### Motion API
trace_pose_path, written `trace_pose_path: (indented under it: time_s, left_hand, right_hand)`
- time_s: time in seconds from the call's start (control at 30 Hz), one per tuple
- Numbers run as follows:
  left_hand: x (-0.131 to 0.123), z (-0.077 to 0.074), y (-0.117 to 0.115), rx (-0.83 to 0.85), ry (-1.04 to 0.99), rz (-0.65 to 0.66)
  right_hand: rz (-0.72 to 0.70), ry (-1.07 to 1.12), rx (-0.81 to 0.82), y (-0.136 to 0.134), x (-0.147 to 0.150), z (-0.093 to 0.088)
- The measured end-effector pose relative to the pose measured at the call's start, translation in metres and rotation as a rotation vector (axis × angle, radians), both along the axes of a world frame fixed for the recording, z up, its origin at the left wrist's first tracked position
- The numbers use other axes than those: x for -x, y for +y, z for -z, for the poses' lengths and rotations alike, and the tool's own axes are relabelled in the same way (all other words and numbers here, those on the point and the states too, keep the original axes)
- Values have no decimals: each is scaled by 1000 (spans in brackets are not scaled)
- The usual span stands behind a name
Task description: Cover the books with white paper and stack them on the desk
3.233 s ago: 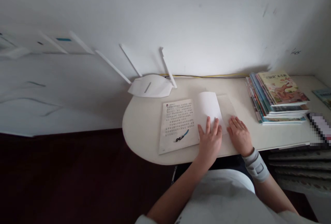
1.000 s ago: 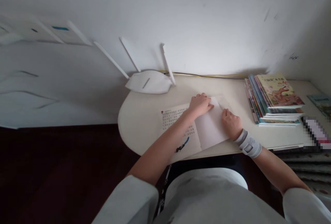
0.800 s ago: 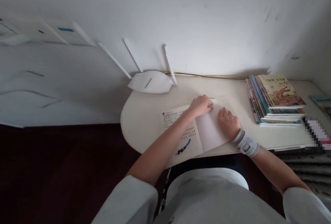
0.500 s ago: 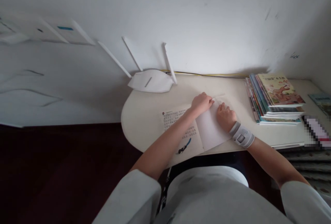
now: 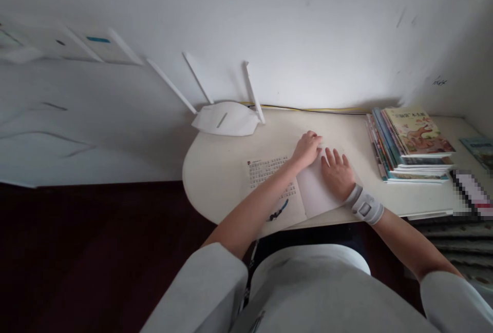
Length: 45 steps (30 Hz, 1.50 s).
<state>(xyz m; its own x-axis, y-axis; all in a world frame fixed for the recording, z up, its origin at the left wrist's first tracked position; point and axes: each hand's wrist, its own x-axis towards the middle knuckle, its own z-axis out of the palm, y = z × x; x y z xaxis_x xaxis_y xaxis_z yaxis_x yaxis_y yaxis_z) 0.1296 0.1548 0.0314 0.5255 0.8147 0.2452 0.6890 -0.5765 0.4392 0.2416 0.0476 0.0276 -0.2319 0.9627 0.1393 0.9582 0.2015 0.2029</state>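
Note:
An open booklet lies near the front edge of the white table. Its left page carries rows of printed characters and a small dark-and-blue picture, partly covered by my left forearm; the right page looks blank. At the top of the booklet, by the fold, my left hand has its fingers curled into a pinch; something pale at the fingertips is too small to name. Flat on the right page rests my right hand, fingers spread and holding nothing, with a grey-white band around the wrist.
A white router with three antennas stands at the back left against the wall. Thin cables run along the table's back edge. To the right is a stack of books, with a pixelated object beyond it.
My right hand has gone from bent fingers to spread ones, laid flat on the page. My left hand has shifted slightly to the right and away from me.

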Motion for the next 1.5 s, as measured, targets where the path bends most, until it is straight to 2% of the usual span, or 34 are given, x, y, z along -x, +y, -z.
trace_pose_path:
  time_s: [0.1, 0.17, 0.23, 0.3, 0.37, 0.43, 0.5, 0.57, 0.73, 0.9, 1.1, 1.23, 1.37, 1.5]
  left_hand:
    - [30, -15, -16, -84, -11, -12]
    - [66, -22, -36, -189, 3, -21]
    - [106, -20, -64, -219, 4, -129]
    - [139, -7, -97, -153, -16, -288]
    - [158, 12, -128, -35, -42, -389]
    - [164, 30, -152, 27, -79, -433]
    - [161, 41, -165, 43, -128, -476]
    - [156, 44, -169, 42, -171, -518]
    - [153, 38, -161, 87, -209, -571]
    - [163, 34, -162, 159, -437, -656]
    - [177, 31, -160, 301, -665, -612]
    - [174, 29, -154, 315, -558, -559]
    - [167, 31, -146, 234, -332, -552]
    - [170, 37, -137, 188, -204, -520]
  right_hand:
    - [-72, 47, -2, -13, 5, -6]
    - [-169, 86, 19, -23, 8, -11]
    - [-324, 117, 53, -29, 12, -13]
    - [-480, 136, 112, -33, 18, -13]
    - [-571, 143, 195, -33, 24, -10]
    - [-595, 151, 273, -31, 30, -6]
    - [-606, 164, 309, -30, 34, -2]
    - [-623, 174, 307, -29, 36, 0]
    - [-603, 200, 322, -30, 37, 3]
    - [-565, 251, 338, -31, 35, 9]
    - [-567, 257, 314, -35, 35, 13]
    - [-534, 254, 269, -37, 35, 15]
    - [-486, 241, 257, -38, 35, 18]
    - [-447, 243, 259, -36, 30, 18]
